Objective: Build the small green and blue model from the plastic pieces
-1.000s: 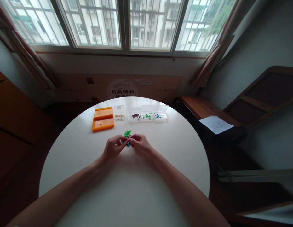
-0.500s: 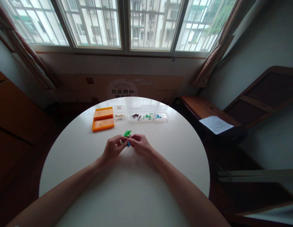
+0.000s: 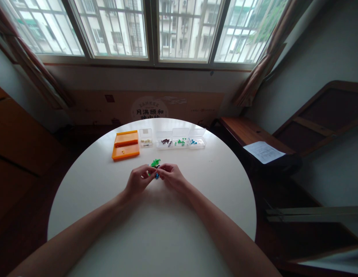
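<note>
Daylight was let in through a wide barred window (image 3: 183, 30), and below it a round white table (image 3: 160, 231) was placed. Near the middle of that table, well inside its edges, a small loose pile of bright green, blue and dark plastic-looking pieces (image 3: 155, 163) had been gathered, partly hidden by the fingers.

Hardly any change could be made out over the last second: the left hand (image 3: 139, 178) and the right hand (image 3: 171, 175) were kept in the same place, tips meeting over the near side of the pile. Fine work on a single spot was suggested by this. On each hand the thumb and forefinger were drawn into a narrow pinch; whether a piece was gripped could not be told, the fingertips being too small and overlapped.

Toward the table's far edge, beyond the pile, an orange two-part tray (image 3: 126, 156) was set at the left, with tiny yellow pieces (image 3: 123, 152) in its near half. Beside it, clear open-lidded boxes were lined up, holding cream pieces (image 3: 146, 141), dark brown pieces (image 3: 166, 142), green pieces (image 3: 181, 142) and blue pieces (image 3: 193, 142). No obstruction was seen around the hands, though the view of the pile was blocked by the fingers.
</note>
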Tool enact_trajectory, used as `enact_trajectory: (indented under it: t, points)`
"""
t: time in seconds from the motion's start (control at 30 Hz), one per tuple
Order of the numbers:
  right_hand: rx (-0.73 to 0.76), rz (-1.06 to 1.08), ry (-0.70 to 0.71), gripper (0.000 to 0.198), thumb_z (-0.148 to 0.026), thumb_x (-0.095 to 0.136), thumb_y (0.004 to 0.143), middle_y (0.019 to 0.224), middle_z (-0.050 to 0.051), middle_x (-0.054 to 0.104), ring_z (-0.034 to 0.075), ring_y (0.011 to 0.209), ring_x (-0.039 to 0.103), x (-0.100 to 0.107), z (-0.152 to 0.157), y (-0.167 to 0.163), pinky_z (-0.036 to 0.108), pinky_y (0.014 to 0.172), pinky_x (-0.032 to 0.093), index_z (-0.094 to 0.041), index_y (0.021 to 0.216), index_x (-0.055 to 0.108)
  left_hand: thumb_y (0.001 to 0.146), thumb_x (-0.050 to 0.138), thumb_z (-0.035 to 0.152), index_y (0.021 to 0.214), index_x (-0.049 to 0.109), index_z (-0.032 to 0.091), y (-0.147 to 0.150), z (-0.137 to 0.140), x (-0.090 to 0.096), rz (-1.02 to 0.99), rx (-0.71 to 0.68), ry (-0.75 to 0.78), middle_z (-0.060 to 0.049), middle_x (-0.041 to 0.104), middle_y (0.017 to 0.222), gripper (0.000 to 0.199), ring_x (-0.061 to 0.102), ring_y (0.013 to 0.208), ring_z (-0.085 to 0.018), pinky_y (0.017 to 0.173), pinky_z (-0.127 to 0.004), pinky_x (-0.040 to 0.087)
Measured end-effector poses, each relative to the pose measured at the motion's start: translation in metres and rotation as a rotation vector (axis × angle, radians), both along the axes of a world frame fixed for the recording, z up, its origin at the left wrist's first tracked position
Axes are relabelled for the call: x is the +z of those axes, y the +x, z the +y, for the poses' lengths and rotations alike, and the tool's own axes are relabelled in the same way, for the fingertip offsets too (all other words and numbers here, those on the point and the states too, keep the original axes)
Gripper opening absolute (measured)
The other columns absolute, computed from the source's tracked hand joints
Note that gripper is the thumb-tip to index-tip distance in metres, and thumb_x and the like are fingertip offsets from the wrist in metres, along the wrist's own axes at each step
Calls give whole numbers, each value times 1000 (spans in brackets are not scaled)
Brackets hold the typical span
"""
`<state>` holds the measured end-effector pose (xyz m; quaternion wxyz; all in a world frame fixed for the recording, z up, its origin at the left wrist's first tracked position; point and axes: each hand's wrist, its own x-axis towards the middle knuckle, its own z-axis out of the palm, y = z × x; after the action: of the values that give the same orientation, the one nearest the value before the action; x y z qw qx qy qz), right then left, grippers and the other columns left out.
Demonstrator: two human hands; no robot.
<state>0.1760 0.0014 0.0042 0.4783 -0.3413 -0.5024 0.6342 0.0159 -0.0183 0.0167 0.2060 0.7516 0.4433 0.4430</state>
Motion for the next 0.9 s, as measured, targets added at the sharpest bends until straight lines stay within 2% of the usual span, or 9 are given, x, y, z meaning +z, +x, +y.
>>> enact_trajectory:
  t: [0.9]
  points:
    - [0,12,-3,30,-40,72,62,57,-1,58,8,49,48,1,-1,0,22,50,37,-13,70,64,80,59,30,77,65,16,0,-1,0,-6,21,-12,-2,63,66,16,54,48,-9,43,-17,43]
